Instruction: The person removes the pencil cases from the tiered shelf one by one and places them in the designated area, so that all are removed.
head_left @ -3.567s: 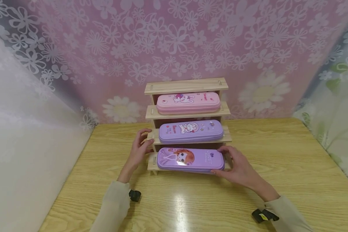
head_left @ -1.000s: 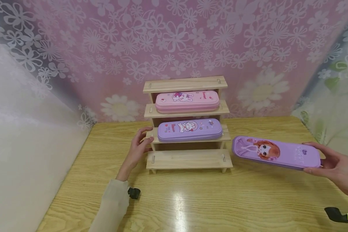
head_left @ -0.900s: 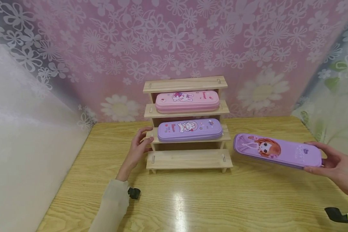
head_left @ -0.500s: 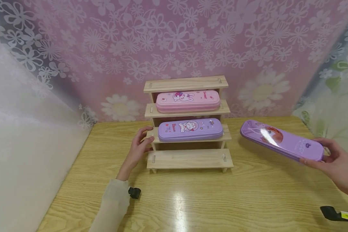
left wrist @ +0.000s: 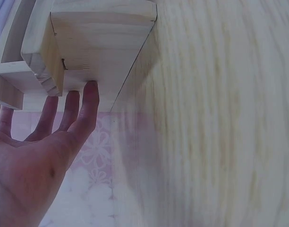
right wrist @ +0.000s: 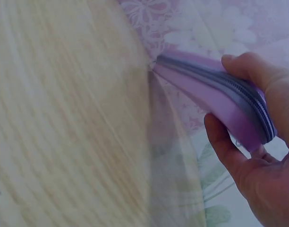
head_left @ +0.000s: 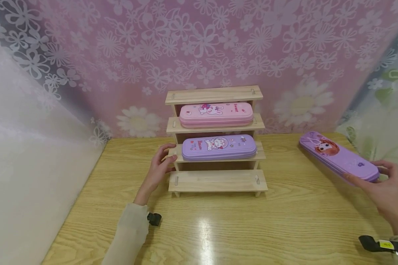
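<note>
Gripping girl-print case (head_left: 339,156): right hand (head_left: 386,189); left hand (head_left: 157,170) spread against rack (head_left: 217,181).

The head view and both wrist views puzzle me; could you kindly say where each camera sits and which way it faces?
Head: on the person's head, facing forward and down at the wooden rack; left hand, right hand and sleeves show.
Left wrist: on that wrist, facing the rack's side and the tabletop; the left hand shows.
Right wrist: on that wrist, facing the held purple case; the right hand shows.
The head and right wrist views share that case.
</note>
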A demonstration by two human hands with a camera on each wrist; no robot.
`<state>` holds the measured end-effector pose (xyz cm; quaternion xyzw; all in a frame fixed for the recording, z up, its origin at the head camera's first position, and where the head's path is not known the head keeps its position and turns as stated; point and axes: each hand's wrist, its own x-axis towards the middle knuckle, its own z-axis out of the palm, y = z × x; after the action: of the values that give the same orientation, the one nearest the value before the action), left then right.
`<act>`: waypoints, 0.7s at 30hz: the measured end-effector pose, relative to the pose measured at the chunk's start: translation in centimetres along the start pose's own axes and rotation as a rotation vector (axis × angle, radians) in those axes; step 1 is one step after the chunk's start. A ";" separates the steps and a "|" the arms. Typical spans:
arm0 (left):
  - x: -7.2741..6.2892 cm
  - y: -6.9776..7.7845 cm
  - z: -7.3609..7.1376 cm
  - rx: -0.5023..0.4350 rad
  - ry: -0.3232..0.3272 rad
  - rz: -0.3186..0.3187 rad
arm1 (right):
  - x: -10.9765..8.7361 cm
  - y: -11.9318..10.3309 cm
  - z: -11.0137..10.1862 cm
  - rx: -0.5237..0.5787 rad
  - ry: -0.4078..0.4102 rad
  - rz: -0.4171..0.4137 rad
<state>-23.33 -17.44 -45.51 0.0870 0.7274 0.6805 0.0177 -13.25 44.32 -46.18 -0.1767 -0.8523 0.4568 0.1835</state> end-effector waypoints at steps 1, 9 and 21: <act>0.0 0.0 0.0 0.000 0.000 0.001 | 0.1 0.2 0.0 -0.001 0.009 0.019; 0.0 0.0 -0.1 0.000 -0.004 0.012 | 0.6 0.4 0.0 -0.175 0.055 0.101; 0.0 0.1 -0.1 0.016 -0.003 0.000 | 1.6 0.1 -0.4 -0.453 -0.028 0.206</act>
<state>-23.36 -17.55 -45.41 0.0882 0.7327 0.6746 0.0178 -14.48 45.40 -45.84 -0.2928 -0.9129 0.2727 0.0800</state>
